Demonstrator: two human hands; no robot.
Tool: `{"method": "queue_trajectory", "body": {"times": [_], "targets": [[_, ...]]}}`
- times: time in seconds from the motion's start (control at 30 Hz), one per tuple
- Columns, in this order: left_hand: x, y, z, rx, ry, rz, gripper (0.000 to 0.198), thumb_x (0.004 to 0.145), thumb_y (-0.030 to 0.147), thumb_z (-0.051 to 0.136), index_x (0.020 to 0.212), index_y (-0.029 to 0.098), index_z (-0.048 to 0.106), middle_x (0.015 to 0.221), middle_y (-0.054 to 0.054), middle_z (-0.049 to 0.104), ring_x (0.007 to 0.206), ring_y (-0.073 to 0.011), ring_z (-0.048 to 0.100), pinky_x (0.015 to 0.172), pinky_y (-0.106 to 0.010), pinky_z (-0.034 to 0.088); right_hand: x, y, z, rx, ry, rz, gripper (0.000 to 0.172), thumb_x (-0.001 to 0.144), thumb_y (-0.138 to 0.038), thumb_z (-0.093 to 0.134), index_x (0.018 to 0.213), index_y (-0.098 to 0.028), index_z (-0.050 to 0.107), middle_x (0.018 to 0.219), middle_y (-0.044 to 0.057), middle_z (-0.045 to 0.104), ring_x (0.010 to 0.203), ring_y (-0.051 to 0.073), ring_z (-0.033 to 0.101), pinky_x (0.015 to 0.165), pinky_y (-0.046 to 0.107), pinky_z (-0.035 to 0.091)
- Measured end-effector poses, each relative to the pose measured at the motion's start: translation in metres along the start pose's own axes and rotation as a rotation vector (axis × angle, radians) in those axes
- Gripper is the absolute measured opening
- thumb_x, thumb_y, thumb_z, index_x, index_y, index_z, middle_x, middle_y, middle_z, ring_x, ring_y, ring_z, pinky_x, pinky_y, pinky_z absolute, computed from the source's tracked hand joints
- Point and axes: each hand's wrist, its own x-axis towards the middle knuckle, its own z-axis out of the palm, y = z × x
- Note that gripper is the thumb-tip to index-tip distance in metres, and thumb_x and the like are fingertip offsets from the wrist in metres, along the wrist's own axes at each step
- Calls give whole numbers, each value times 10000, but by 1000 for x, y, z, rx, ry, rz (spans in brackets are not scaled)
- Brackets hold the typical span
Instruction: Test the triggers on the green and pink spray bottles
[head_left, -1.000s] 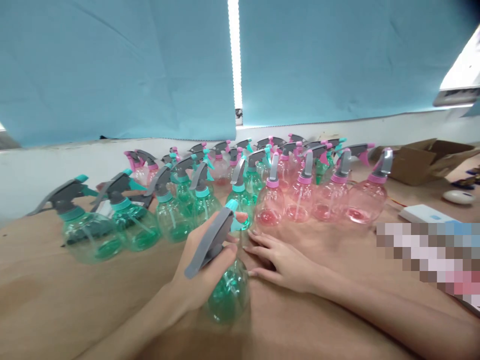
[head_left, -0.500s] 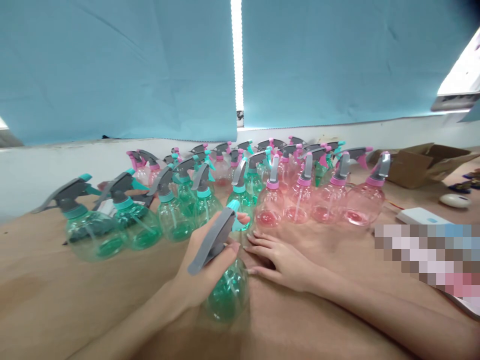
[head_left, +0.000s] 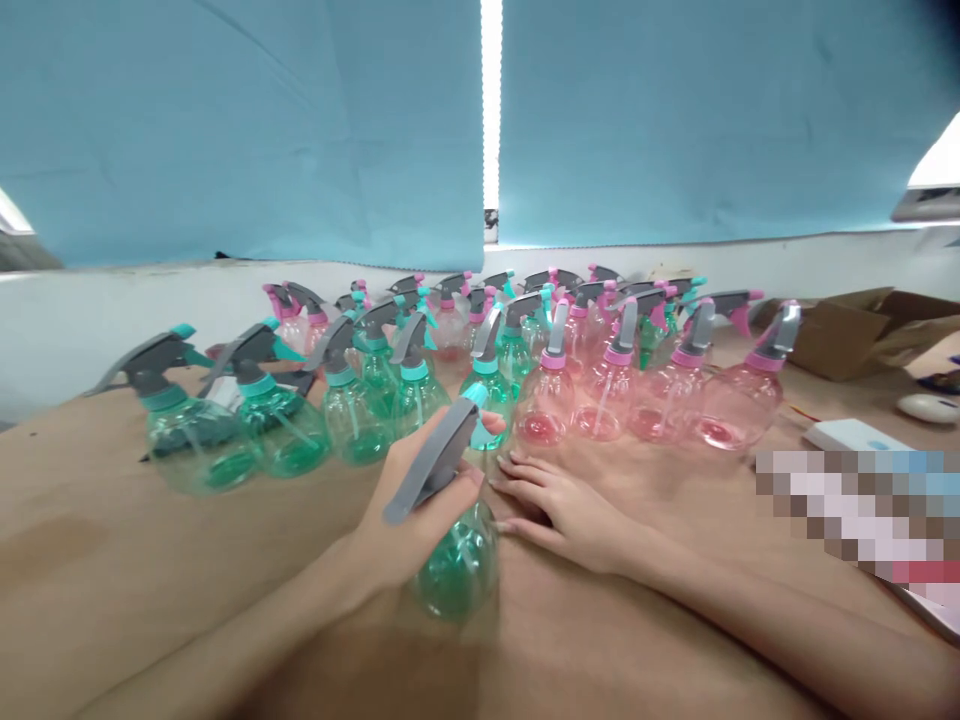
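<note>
My left hand [head_left: 420, 500] is wrapped round the neck of a green spray bottle [head_left: 459, 572] with a grey and turquoise trigger head. One finger reaches past the trigger. To its right, my right hand [head_left: 562, 508] lies palm down on the brown table [head_left: 637, 640], fingers stretched out and holding nothing. Just beyond the hands stands a front row of spray bottles: green ones [head_left: 291, 432] with turquoise collars on the left, pink ones [head_left: 541, 405] with pink collars on the right.
More pink and green bottles [head_left: 450, 330] stand behind the front row, near the white wall. On the right are an open cardboard box [head_left: 840, 335], a white computer mouse [head_left: 928, 408], a white flat box [head_left: 855, 437] and a pixelated area. Blue sheets [head_left: 247, 130] hang behind.
The view has shifted slightly, so the bottles and box appear a little further right and higher. My left hand keeps its grip on the green spray bottle; my right hand stays flat.
</note>
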Motion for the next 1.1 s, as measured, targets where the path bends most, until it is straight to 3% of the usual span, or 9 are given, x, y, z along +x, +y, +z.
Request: {"method": "queue_trajectory", "body": {"times": [0.2,0.47,0.77,1.1], "targets": [[1,5,1,23,13,-7,340,782,262,522,1111,262,606,600,41,556,559,-174,537,516,-279,406,0,1,2,-13,-2,-6,543,925,-539,449,1330,-190,542,1370,135,546,1328,300,422,1066,502,383],[1,3,5,-76,22,-20,366,770,190,525,1124,261,587,733,33,587,608,-152,526,607,-282,424,0,3,3,-50,-4,-4,566,934,-541,427,1329,-152,541,1385,134,533,1327,280,421,1073,463,388],[-2,4,4,-30,28,20,320,811,244,515,1126,231,571,637,35,490,660,-180,518,612,-289,410,0,2,5,-35,-30,22,564,934,-539,430,1354,-175,520,1402,122,520,1343,292,402,1079,488,376],[-2,2,6,-137,7,48,268,813,189,522,1075,199,579,644,71,358,517,-98,331,527,-241,322,0,4,7,-32,-63,48,601,928,-572,412,1369,-175,506,1437,117,481,1365,281,370,1108,477,340]]}}
